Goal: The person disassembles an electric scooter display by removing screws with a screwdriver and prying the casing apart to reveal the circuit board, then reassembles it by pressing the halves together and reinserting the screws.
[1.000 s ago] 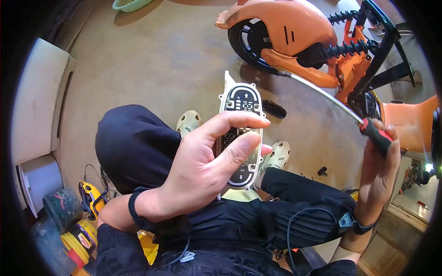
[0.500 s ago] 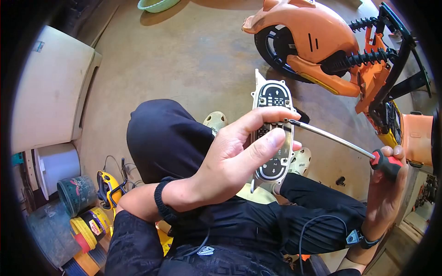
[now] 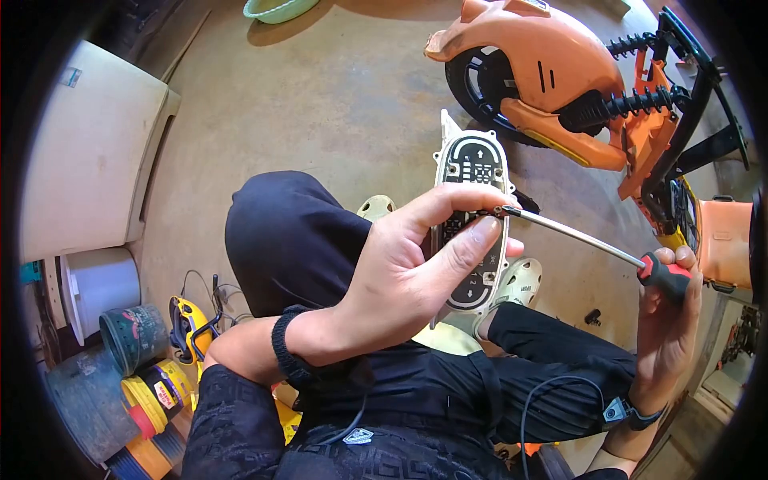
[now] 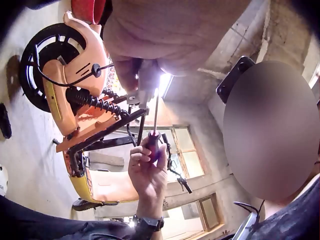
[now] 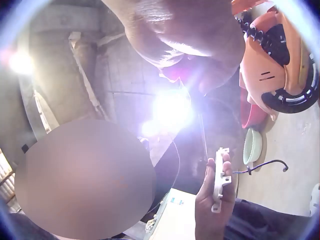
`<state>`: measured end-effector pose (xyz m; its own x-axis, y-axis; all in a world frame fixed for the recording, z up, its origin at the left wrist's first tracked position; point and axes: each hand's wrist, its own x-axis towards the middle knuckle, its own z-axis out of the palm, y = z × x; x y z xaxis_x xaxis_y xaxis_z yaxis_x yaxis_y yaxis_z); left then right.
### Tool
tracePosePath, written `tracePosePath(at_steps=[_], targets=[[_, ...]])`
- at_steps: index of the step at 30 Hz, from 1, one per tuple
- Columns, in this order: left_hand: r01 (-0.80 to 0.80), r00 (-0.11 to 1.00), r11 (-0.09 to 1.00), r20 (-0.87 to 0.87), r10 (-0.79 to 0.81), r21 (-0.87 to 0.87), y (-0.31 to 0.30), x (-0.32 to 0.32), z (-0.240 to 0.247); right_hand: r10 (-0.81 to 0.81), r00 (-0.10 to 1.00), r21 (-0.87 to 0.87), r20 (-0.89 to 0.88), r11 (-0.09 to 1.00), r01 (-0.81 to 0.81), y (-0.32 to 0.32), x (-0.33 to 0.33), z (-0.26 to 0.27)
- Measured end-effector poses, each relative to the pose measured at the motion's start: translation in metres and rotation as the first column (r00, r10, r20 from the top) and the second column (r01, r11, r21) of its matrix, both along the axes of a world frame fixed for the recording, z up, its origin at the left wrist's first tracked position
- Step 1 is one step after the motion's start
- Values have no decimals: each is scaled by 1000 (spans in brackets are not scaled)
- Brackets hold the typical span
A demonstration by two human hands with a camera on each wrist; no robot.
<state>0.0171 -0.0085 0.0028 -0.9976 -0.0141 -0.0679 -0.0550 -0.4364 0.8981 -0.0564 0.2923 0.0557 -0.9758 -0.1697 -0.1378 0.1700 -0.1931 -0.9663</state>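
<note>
My left hand (image 3: 408, 272) grips a long white display panel (image 3: 472, 168) with rounded ends and a black face of printed symbols. Its thumb and index finger lie across the front, with a tiny metal piece at their tips. A screwdriver (image 3: 576, 238) with a red and black handle is held by my right hand (image 3: 672, 320), fingers curled round the handle. The tip of its shaft meets that tiny piece right at the left fingertips. From the right wrist view, the panel (image 5: 219, 181) appears edge-on, and a dark cable (image 5: 262, 166) extends beside it.
An orange two-wheeler (image 3: 552, 72) stands ahead on the right. Left are a white cabinet (image 3: 96, 144), a white bucket (image 3: 100, 288) and several paint tubs (image 3: 156, 396). A green basin (image 3: 280, 8) sits far back. Small dark parts (image 3: 593, 318) lie on the floor.
The screwdriver's tip has come down from near the two-wheeler to the left fingertips. My left hand keeps hold of the panel. The head view has shifted; the last half second shows little movement.
</note>
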Motion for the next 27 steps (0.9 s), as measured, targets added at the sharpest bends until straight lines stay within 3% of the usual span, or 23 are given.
tracePosePath(at_steps=[13, 19, 27], targets=[[-15, 1000, 1000, -5, 15, -8, -1, -1, -3, 78, 996, -20, -31, 997, -79, 8, -4, -2], [-64, 998, 995, 29, 62, 71, 3, -1, -2, 110, 991, -48, -75, 992, -114, 11, -4, 3], [-32, 999, 997, -45, 29, -68, 1, 1, -7, 153, 982, -36, -114, 987, -158, 11, -4, 5]])
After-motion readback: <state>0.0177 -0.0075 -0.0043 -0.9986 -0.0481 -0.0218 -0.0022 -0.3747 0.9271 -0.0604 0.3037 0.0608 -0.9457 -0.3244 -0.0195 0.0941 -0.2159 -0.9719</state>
